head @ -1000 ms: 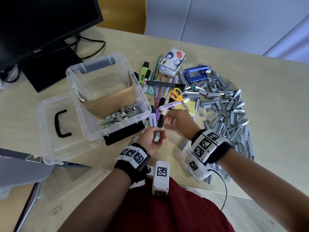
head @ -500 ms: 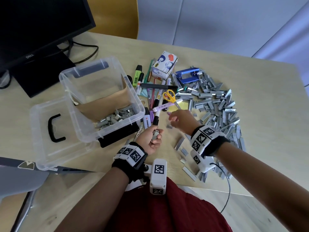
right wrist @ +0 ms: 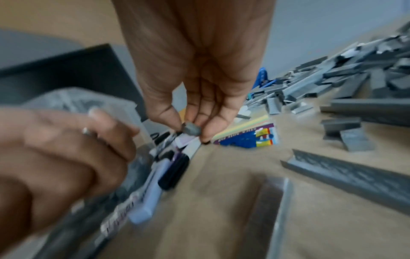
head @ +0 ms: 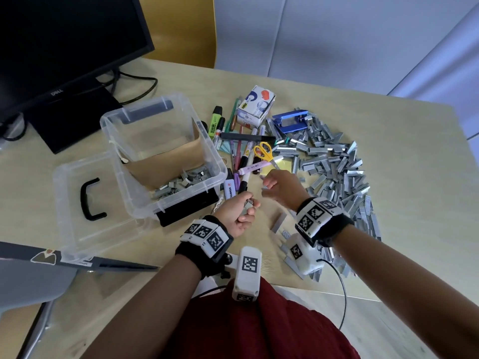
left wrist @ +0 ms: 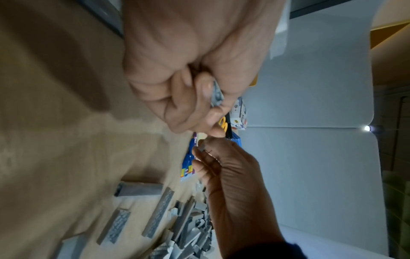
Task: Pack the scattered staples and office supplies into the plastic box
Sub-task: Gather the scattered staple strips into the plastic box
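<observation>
A clear plastic box [head: 212, 161] stands open at centre left with grey staple strips [head: 181, 183] heaped in its near corner. My left hand [head: 245, 209] is curled round a few staple strips [left wrist: 216, 94] just right of the box's near corner. My right hand [head: 278, 186] hovers a little further right and pinches a small grey staple piece [right wrist: 191, 130] between thumb and fingertips. A big pile of staple strips [head: 334, 172] covers the table to the right. Pens and markers [head: 245, 156] lie between box and pile.
The box lid [head: 88, 203] with a black handle lies left of the box. A monitor [head: 51, 47] stands at the back left. Yellow scissors [head: 263, 151], a blue hole punch [head: 291, 121], a small carton [head: 256, 106] and a black stapler [head: 186, 209] lie around the box.
My right hand has drawn away from the left hand toward the pile and now pinches a small staple piece. My left hand has closed into a fist round its strips.
</observation>
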